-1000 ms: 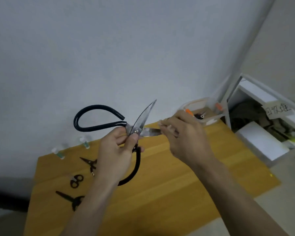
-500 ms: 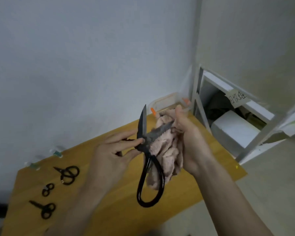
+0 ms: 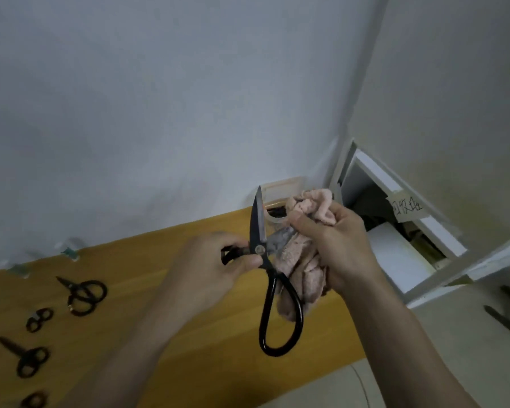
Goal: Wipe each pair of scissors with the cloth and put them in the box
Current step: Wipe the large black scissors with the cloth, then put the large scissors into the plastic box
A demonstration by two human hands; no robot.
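5 pairs of scissors show: 1 large pair (image 3: pixel 267 278) held up in the hands, and 4 small black pairs lying on the wooden bench (image 3: pixel 189 363) at its 9 o'clock side — 1 with round loops (image 3: pixel 83 294), a tiny pair (image 3: pixel 39 319), another (image 3: pixel 27 359) below it, and a 4th (image 3: pixel 34 400) cut off by the frame's bottom edge. There is 1 cloth (image 3: pixel 304 269) and 1 clear plastic box (image 3: pixel 280 191), standing at the bench's 12 o'clock edge against the wall.

The large scissors are black, with a silver rivet at the pivot and long looped handles. They are spread wide: 1 dark blade points to 12 o'clock, the other blade angles toward 2 o'clock into the cloth, and 1 loop hangs down to 6 o'clock.

The left hand (image 3: pixel 215 269) has its grip curled round the other handle just beside the pivot, thumb near the rivet. The right hand (image 3: pixel 336 245) has its grip closed on the pink, bunched cloth, pressing it over the angled blade; cloth bulges out above the fingers and hangs below the palm.

2 small pale bottles with green parts (image 3: pixel 69 250) (image 3: pixel 19 269) stand near the wall at 10 o'clock. A white shelf unit (image 3: pixel 395 231) with a handwritten label (image 3: pixel 407 207) sits at 3 o'clock.
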